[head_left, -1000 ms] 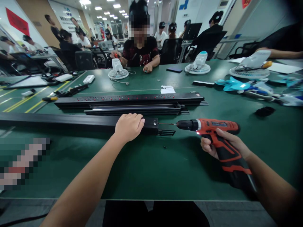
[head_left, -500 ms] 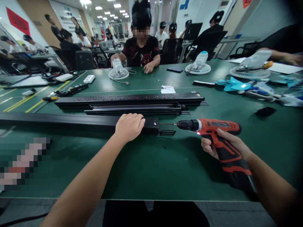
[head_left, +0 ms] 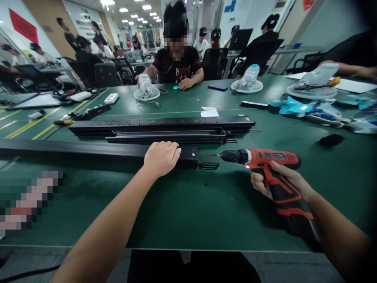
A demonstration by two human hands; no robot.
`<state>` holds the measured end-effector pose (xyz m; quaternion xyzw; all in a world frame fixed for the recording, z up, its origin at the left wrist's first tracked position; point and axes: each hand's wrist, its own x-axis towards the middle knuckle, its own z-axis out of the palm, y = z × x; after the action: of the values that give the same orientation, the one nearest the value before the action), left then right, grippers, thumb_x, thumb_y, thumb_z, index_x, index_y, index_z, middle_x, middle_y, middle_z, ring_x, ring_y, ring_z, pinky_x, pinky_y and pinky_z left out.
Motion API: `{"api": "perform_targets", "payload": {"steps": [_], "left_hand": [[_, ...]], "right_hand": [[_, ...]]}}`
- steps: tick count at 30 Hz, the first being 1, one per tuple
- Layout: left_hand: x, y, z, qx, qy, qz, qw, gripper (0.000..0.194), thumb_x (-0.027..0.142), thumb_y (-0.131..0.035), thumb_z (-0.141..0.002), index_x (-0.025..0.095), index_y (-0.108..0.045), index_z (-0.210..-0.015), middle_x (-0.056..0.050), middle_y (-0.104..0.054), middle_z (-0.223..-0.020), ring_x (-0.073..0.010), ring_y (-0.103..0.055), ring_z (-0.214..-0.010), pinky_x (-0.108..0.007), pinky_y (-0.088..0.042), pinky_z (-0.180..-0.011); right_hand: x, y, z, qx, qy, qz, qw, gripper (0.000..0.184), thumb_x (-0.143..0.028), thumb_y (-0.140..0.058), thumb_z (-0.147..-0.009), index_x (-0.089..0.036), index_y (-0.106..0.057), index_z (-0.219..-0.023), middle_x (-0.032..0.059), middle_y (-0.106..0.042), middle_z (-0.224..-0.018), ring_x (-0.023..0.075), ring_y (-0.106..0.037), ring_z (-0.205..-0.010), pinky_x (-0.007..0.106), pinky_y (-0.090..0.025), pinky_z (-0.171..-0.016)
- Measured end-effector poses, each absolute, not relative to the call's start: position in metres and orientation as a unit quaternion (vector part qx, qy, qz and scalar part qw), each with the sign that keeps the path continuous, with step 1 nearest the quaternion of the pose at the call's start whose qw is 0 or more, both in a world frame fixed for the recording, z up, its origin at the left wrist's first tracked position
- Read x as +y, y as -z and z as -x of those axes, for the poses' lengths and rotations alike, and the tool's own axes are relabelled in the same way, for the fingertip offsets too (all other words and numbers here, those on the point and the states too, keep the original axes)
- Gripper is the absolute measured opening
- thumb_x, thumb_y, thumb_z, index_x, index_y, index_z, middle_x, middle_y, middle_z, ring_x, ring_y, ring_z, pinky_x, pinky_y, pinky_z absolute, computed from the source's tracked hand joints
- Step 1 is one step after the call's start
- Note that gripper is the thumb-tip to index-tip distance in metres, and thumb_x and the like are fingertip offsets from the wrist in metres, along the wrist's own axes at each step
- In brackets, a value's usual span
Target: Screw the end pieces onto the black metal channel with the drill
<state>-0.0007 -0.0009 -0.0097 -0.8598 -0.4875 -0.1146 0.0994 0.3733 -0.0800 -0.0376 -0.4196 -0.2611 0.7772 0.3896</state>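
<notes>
My left hand is wrapped over the right end of a long black rectangular bar lying across the table. In my right hand is an orange and black cordless drill, held level with its small light glowing. Its long thin bit reaches left to the end face of the bar; whether the tip sits in a screw is too small to tell. Dark prongs stick out beneath that end. A tiny dark piece lies on the table just in front.
Behind the bar lie a black strip with red dots and a dark profile. White fans stand farther back, near blue fan blades. Across the green table a person touches another fan.
My hands, the bar and the drill look almost unmoved. Across the table, a small light-blue round piece now shows beside the other person's hand.
</notes>
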Motion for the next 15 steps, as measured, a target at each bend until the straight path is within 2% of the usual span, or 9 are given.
{"api": "perform_targets", "payload": {"steps": [15], "left_hand": [[-0.0023, 0.0061, -0.0003, -0.491, 0.102, 0.859, 0.105, 0.043, 0.034, -0.03, -0.109, 0.019, -0.069, -0.11, -0.007, -0.075, -0.1, -0.0262, -0.068, -0.095, -0.042, -0.045, -0.087]], "right_hand": [[-0.0805, 0.0398, -0.3744, -0.259, -0.771, 0.423, 0.399, 0.034, -0.054, -0.052, -0.067, -0.023, -0.054, -0.081, 0.0003, -0.053, -0.068, 0.0141, -0.053, -0.06, 0.025, -0.053, -0.06]]}}
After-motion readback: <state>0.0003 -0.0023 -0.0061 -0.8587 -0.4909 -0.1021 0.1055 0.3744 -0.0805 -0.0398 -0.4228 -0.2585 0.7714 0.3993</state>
